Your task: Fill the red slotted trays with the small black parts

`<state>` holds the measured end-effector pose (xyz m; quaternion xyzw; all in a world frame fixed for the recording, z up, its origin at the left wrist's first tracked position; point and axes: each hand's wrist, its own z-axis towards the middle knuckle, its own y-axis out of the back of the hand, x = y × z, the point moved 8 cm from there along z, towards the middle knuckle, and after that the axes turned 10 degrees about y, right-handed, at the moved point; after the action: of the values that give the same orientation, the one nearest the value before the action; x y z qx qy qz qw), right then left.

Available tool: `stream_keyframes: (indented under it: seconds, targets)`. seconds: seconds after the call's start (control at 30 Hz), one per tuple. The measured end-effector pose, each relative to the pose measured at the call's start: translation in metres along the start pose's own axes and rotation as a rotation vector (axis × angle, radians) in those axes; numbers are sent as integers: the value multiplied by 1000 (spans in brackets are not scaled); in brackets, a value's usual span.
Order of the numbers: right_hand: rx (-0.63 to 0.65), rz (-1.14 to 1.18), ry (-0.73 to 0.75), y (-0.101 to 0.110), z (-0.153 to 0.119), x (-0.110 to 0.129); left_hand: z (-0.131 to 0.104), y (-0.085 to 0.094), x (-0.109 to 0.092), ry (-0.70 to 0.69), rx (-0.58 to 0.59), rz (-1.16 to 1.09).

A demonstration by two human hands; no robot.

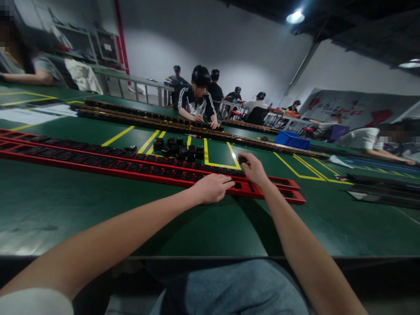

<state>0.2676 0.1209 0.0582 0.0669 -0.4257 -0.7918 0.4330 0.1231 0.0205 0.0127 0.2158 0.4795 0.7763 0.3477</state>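
Observation:
A long red frame with two rows of slots runs across the green table before me, and small black square parts fill many of its slots. My left hand rests at the frame's near edge, fingers stretched toward a slot, with nothing visible in them. Farther right, my right hand is raised just over the far row, its fingers closed around a small black part. A loose pile of black parts lies behind the frame, left of my right hand.
Yellow tape lines mark the green table. Long brown rails lie beyond, where a person works opposite. A blue bin stands at the back right, dark strips lie at the right, and other people sit around.

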Motion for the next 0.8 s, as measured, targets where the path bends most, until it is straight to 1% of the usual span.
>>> stream_keyframes:
  seconds: [0.07,0.13,0.27,0.47,0.63,0.8]
  targets:
    - [-22,24,15,0,-1,4,-1,1,1,14,15,-12]
    - [10,45,7,-6,1,6,-2,2,2,19,22,-33]
    - [71,76,-65,-17,-1,3,-3,4,3,29,24,-56]
    - [17,180,-120,-14,-4,-1,-5,5,4,62,39,-54]
    - [22,310,-177,-18,-3,-8,-7,4,5,69,45,-39]
    - [44,314,-175,-20,-2,-2,-7,3,6,71,49,-30]
